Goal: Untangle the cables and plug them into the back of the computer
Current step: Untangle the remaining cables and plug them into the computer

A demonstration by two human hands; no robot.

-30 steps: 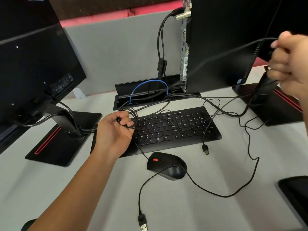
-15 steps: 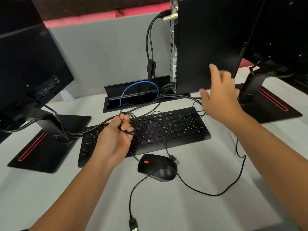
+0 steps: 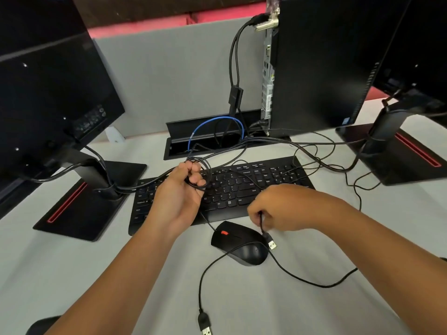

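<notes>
Office cubicle: grey partition (image 3: pixel 174 76), monitors (image 3: pixel 48 88), keyboard (image 3: pixel 242 187), desk cable tray (image 3: pixel 208 141)

Landmark = keyboard (image 3: pixel 225 189). Behind it: loose cables (image 3: pixel 312 151) cross the desk, blocking a straight reach to computer (image 3: pixel 321 64) rear ports. Left of it: monitor stand (image 3: pixel 92 197) w/ cable run, tight. Front: mouse (image 3: pixel 242 245) + its cord (image 3: pixel 200 286); bare desk (image 3: pixel 72 274) front-left, room to pass.

Matt black plastic on keyboard (image 3: pixel 251 187) and mouse (image 3: pixel 242 247) (slight sheen there); bright metal USB plug (image 3: pixel 272 244); rubbery black cables (image 3: pixel 302 278); smooth pale counter (image 3: pixel 72 274).
</notes>
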